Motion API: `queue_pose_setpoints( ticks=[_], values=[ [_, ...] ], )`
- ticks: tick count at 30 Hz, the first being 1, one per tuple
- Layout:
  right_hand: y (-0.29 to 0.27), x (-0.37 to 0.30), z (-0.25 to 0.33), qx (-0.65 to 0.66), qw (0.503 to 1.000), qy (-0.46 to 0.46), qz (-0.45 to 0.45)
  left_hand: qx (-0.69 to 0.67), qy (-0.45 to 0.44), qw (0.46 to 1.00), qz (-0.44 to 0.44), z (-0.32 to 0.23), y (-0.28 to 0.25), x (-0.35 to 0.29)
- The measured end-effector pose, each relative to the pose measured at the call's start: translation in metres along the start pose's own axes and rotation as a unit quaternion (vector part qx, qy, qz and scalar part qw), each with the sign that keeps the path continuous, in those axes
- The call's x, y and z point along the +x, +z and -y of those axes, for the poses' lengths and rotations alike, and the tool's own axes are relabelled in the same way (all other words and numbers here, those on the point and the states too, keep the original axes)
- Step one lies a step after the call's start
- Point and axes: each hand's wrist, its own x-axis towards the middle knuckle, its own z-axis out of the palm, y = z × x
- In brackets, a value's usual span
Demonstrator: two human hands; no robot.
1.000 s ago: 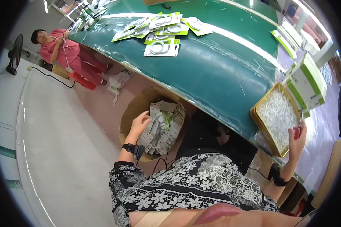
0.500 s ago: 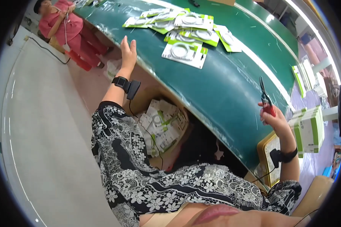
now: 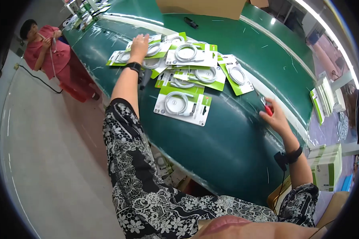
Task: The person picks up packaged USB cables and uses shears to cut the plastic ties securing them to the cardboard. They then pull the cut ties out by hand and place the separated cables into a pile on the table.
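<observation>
Green table (image 3: 227,139): bears a pile of carded white cables (image 3: 186,59), overlapping. Left hand (image 3: 139,49): fingers partly curled over the pile's left end; cannot tell whether it grips one. Right hand (image 3: 277,118): closed around red-handled cutters (image 3: 268,110), right of the pile.

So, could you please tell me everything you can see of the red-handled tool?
The tool has a red handle and a slim, metallic-looking head. The right hand holds it by the handle over the green table. Its head points away from the person and leftward, toward a pack. The hand hides part of the handle; the tip is too blurred to tell if it is open.
</observation>
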Motion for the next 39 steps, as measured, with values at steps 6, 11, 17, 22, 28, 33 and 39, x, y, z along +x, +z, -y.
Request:
queue_pose_setpoints(
  ticks=[6, 11, 17, 22, 28, 33, 39],
  values=[
    [0.002, 0.144, 0.082, 0.115, 0.974, -0.193, -0.007, -0.029, -0.158, 0.967, 0.199, -0.012, -0.008, 0.015],
    [0.069, 0.277, 0.145, 0.151, 0.956, -0.222, 0.122, 0.054, -0.217, 0.951, 0.214, -0.040, 0.001, 0.003],
    [0.115, 0.271, 0.141, 0.118, 0.968, -0.114, 0.191, -0.002, -0.209, 0.945, 0.250, -0.046, -0.004, -0.007],
    [0.120, 0.218, 0.092, 0.135, 0.973, -0.168, 0.084, -0.044, -0.175, 0.950, 0.256, -0.084, -0.003, -0.037],
    [0.114, 0.179, 0.073, 0.174, 0.958, -0.223, -0.037, -0.089, -0.188, 0.948, 0.242, -0.122, -0.021, -0.053],
    [0.097, 0.091, 0.039, 0.158, 0.969, -0.189, -0.022, -0.103, -0.136, 0.947, 0.272, -0.173, -0.034, -0.112],
    [0.029, 0.002, 0.030, 0.102, 0.991, -0.069, 0.060, -0.166, -0.049, 0.936, 0.306, -0.222, -0.068, -0.133]
  ],
)
